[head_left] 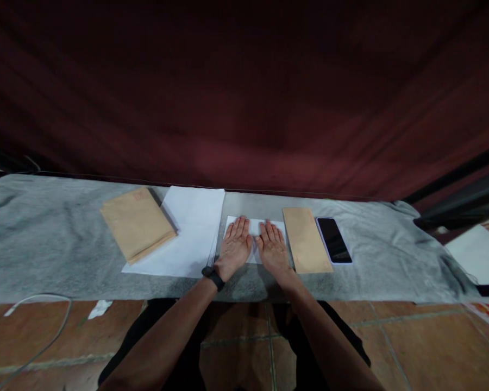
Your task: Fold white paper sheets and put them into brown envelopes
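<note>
Both my hands lie flat, palms down, on a folded sheet of white paper (254, 228) in front of me. My left hand (235, 244) covers the sheet's left part, fingers stretched forward, with a dark watch band on the wrist. Over its right part rests my right hand (273, 247), fingers also straight, and a strip of paper shows between the two. Just right of that hand is a single brown envelope (307, 241). To the left lies a stack of large white sheets (191, 233), with a pile of brown envelopes (138, 222) overlapping its left side.
A phone (334, 240) lies right of the single envelope. Grey cloth (57, 233) covers the long, narrow surface, and a dark red curtain (236, 108) hangs behind it. On the tiled floor are a white cable (61, 326) and a crumpled tissue (100, 309).
</note>
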Available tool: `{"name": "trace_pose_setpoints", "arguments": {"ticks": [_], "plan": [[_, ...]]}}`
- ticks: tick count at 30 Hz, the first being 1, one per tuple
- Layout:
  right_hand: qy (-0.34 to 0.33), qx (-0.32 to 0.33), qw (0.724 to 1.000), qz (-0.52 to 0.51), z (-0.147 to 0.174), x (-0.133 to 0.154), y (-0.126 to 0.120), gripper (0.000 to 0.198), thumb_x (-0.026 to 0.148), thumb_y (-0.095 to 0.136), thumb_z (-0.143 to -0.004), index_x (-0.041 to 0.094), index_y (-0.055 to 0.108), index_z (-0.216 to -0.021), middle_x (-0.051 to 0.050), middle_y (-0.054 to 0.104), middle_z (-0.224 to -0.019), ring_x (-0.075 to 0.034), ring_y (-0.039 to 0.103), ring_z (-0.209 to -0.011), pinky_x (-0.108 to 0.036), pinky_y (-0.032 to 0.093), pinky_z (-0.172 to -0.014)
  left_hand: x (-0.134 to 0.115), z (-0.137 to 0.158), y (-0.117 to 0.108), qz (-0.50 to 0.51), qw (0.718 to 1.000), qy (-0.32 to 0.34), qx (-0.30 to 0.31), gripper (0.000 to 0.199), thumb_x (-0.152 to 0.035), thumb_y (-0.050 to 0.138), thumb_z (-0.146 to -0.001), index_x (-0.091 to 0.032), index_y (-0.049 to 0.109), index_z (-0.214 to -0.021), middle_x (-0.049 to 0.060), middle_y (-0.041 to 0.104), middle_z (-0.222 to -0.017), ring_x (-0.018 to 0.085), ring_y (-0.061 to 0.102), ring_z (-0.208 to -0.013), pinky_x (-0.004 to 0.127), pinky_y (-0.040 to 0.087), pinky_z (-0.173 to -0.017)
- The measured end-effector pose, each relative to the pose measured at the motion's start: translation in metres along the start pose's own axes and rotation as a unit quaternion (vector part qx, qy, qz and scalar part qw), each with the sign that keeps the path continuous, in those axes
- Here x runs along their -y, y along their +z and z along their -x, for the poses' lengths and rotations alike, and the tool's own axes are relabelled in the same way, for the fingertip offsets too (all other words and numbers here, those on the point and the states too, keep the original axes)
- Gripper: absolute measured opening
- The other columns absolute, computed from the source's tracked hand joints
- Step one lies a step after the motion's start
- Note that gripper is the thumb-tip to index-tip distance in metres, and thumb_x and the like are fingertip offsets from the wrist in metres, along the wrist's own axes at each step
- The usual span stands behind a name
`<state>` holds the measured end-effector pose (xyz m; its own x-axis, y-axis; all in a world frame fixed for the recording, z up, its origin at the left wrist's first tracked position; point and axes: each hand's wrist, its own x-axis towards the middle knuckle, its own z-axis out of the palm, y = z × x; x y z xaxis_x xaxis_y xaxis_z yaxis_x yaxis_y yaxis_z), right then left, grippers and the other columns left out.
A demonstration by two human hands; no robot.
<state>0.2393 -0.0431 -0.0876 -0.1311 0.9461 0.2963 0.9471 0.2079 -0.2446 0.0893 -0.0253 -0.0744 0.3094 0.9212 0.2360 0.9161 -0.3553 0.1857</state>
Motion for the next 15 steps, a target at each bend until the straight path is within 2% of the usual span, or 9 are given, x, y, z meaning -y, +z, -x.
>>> {"name": "trace_pose_setpoints", "arguments": {"ticks": [5, 10, 15], "plan": [[0.018, -0.024, 0.999, 0.023, 0.004, -0.004, 0.003, 0.059, 0.039, 0.034, -0.106, 0.003, 0.035, -0.153, -0.023, 0.038, -0.157, -0.03, 0.035, -0.147, -0.049, 0.031, -0.119, 0.006, 0.001, 0.005, -0.001, 1.0, -0.023, -0.017, 0.061, -0.022, 0.031, -0.097, -0.005, 0.029, -0.155, 0.018, 0.035, -0.159, 0.026, 0.025, -0.152, 0.048, 0.024, -0.124], [0.014, -0.061, 0.998, 0.031, 0.009, -0.008, 0.005, 0.058, 0.038, 0.032, -0.106, 0.003, 0.036, -0.152, -0.023, 0.04, -0.156, -0.031, 0.039, -0.145, -0.05, 0.034, -0.116, 0.006, 0.003, 0.007, -0.01, 0.998, -0.055, -0.024, 0.059, -0.023, 0.031, -0.098, -0.002, 0.034, -0.153, 0.02, 0.033, -0.16, 0.028, 0.025, -0.151, 0.048, 0.026, -0.123], [0.023, -0.046, 0.998, 0.031, 0.015, -0.012, 0.002, 0.058, 0.037, 0.032, -0.106, 0.002, 0.035, -0.153, -0.025, 0.039, -0.156, -0.032, 0.036, -0.147, -0.052, 0.034, -0.117, 0.007, 0.006, 0.006, 0.0, 0.998, -0.058, -0.037, 0.059, -0.022, 0.034, -0.097, 0.002, 0.035, -0.15, 0.023, 0.031, -0.159, 0.031, 0.024, -0.151, 0.05, 0.026, -0.123]]}}
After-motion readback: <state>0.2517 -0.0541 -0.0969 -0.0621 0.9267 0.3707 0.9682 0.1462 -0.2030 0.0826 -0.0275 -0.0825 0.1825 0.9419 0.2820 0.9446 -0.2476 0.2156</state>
